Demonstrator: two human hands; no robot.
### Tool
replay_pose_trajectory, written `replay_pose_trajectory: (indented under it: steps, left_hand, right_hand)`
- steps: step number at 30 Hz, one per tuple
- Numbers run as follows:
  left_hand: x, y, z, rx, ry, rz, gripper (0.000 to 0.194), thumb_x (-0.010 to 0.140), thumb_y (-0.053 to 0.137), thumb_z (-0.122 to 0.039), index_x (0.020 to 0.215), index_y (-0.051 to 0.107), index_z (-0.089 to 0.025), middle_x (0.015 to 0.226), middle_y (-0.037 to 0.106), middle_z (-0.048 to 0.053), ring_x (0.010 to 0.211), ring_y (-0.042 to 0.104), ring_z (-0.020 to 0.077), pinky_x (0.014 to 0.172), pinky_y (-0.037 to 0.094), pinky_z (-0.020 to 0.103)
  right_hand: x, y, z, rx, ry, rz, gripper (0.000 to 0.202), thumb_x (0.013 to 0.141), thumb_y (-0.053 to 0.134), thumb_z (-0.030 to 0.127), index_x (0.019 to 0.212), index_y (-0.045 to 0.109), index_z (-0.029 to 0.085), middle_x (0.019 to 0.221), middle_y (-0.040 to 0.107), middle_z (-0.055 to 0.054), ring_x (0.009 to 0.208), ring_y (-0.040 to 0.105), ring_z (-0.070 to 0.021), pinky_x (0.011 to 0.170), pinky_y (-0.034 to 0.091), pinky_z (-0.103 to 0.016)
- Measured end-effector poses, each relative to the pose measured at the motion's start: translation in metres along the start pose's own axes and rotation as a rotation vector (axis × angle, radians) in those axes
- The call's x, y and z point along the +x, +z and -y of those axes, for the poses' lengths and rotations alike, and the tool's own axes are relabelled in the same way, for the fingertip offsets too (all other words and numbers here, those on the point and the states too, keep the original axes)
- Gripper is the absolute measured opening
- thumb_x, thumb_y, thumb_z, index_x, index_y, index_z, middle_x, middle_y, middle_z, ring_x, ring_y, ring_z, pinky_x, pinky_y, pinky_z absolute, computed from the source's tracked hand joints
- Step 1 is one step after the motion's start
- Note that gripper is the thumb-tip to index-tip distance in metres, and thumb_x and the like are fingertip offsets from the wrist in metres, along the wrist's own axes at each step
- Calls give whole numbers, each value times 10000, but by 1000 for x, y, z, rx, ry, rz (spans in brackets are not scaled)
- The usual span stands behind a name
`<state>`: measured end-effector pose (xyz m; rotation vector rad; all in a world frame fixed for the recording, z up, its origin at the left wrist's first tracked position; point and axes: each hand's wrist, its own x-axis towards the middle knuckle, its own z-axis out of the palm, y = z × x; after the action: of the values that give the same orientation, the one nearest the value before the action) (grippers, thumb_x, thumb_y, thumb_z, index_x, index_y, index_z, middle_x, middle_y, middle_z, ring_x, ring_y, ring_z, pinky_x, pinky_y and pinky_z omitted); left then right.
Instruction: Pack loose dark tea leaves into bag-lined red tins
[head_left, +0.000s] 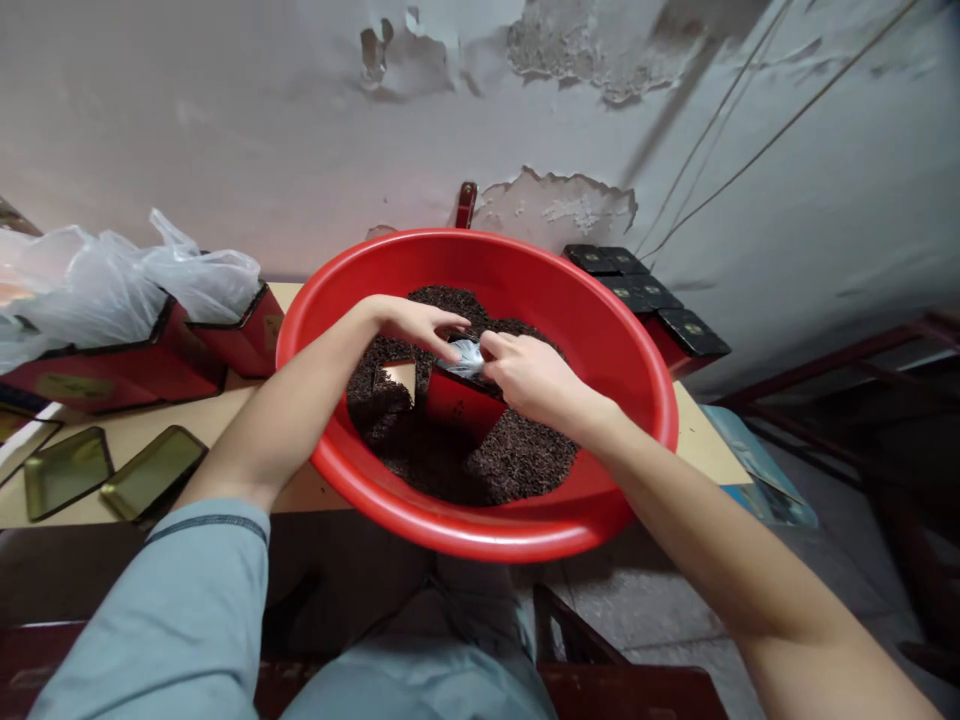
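A large red basin (480, 540) holds dark loose grains (525, 460). Standing in the grains is a red tin (461, 405) with a clear plastic bag (466, 358) at its mouth. My left hand (424, 325) reaches over the tin from the left, its fingers apart and beside the bag. From the right, my right hand (529, 372) has its fingers closed on the bag's edge. Left of the tin, a small cream-coloured piece (401, 378) lies partly sunk in the grains.
Red tins (240, 335) with plastic bags (202, 280) stand at the left. Two metal lids (154, 472) lie before them. Black-topped tins (690, 335) stand behind the basin at the right, near the peeling wall (300, 130).
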<state>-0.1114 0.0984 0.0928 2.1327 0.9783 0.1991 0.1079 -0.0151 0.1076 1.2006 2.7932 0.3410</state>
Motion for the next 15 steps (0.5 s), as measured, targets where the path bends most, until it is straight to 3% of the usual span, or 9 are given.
replay_pose_trajectory:
  steps: [3,5,7,10,15]
  left_hand:
    - [6,-6,24,215,-203,-25,564,855,650,-494,1331,731,-204,1280,777,101,1117,706,234,902,535,264]
    - [10,-5,43,412,-377,44,466,830,693,-411,1237,781,-200,1189,805,105,1089,712,256,928,535,289]
    - [14,0,62,437,-505,185,478,712,803,-334,1176,808,-221,1107,824,100,1013,729,272,879,561,307]
    - [17,8,82,318,-535,317,556,585,879,-286,1136,822,-234,1033,831,90,913,736,266,778,580,305]
    - [25,21,88,524,-490,274,514,542,875,-212,1054,833,-216,968,831,83,885,740,269,787,573,308]
  right_hand:
    - [-18,5,13,-53,26,0,348,996,422,78,1059,764,97,1223,687,-181,969,659,-239,759,504,-342]
    - [-28,9,19,-68,-2,-20,337,965,448,84,1098,758,73,1221,692,-195,1047,671,-260,970,532,-390]
    - [-34,14,23,-74,-28,-60,336,931,490,110,1116,765,55,1211,709,-205,1110,682,-288,1178,438,-489]
    - [-39,19,28,-48,-7,-124,408,935,491,147,1234,737,17,1324,699,-240,1179,702,-316,1243,388,-537]
    - [-47,24,29,81,58,-121,527,936,488,163,1395,599,-72,1487,601,-309,1404,602,-348,1235,421,-534]
